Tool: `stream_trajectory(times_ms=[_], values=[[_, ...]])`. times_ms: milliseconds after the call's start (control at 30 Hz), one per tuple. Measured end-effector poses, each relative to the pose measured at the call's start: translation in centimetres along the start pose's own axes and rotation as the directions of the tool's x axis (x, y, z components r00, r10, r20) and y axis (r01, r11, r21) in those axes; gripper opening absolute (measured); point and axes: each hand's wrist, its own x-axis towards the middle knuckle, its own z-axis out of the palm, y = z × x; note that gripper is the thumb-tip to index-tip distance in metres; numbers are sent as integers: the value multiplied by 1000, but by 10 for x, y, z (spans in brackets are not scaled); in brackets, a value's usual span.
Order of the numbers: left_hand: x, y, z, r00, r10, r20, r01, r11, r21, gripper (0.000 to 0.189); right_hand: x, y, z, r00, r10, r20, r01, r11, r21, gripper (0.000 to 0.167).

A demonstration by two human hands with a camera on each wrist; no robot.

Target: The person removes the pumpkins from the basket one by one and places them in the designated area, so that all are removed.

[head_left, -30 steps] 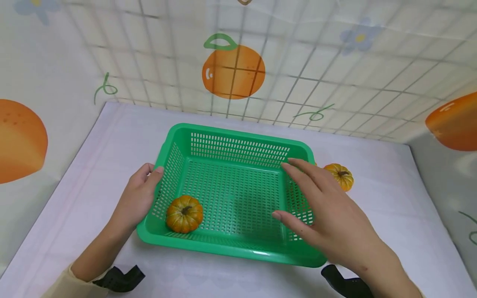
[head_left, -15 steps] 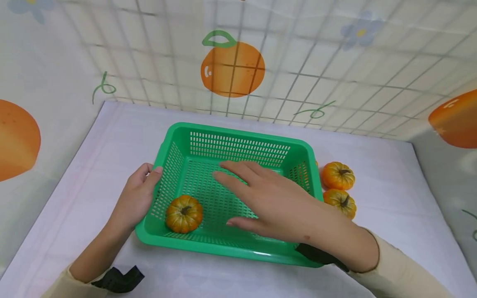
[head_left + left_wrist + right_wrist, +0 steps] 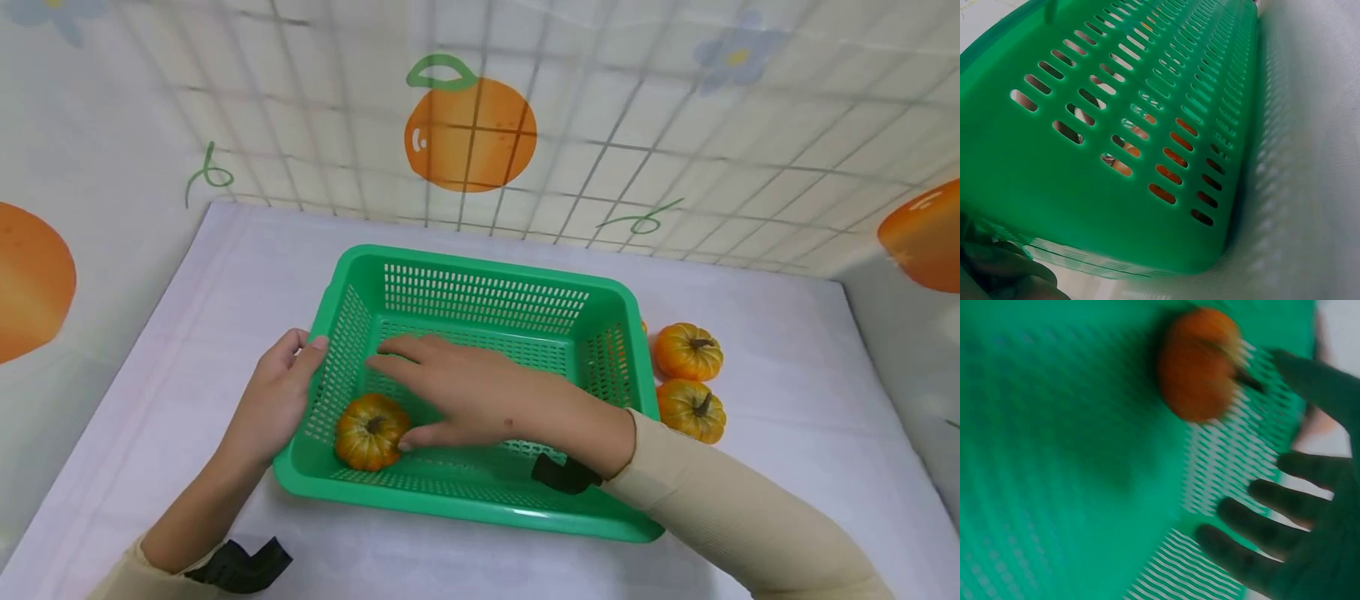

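A green plastic basket [image 3: 480, 510] with slotted walls stands on the white cloth. My left hand [image 3: 273, 396] grips its left rim, thumb over the top edge; in the left wrist view its curled fingers [image 3: 1010, 269] show at the lower left corner. One small orange pumpkin [image 3: 369, 435] lies inside, in the basket's near left corner. Over it, inside the basket, is my right hand [image 3: 465, 392], fingers spread and thumb tip right at the pumpkin's right side. The blurred right wrist view shows a gap between these fingers [image 3: 1254, 531] and the pumpkin [image 3: 1200, 369].
Beyond the basket's right wall, one pumpkin [image 3: 688, 352] sits behind another pumpkin [image 3: 692, 411]; a sliver of orange shows beside the rim there. A patterned cloth wall [image 3: 637, 150] rises at the back. Black straps [image 3: 242, 565] hang by both wrists.
My right hand has swept left from the basket's right side to the pumpkin inside, bringing the sleeve into view. Two pumpkins at the right are now uncovered. The left hand keeps its grip.
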Motion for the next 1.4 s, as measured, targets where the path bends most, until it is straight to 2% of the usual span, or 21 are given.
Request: stream_trajectory(times_ms=[200, 300, 667, 967, 1400], values=[[-1, 1, 0, 1000, -5, -4, 5, 1000, 4, 45, 12, 9, 15, 996, 8, 89, -12, 999, 38, 93], [-1, 1, 0, 1000, -3, -1, 3, 1000, -3, 44, 14, 12, 19, 994, 11, 107, -18, 998, 62, 92], [0, 0, -1, 1000, -19, 7, 19, 1000, 1, 44, 18, 18, 31, 995, -63, 82, 53, 990, 127, 91], [0, 0, -1, 1000, -17, 8, 17, 1000, -8, 44, 20, 18, 35, 992, -107, 64, 99, 988, 122, 86], [1, -1, 0, 1000, -9, 2, 9, 1000, -9, 44, 20, 16, 35, 995, -72, 62, 63, 988, 138, 78]])
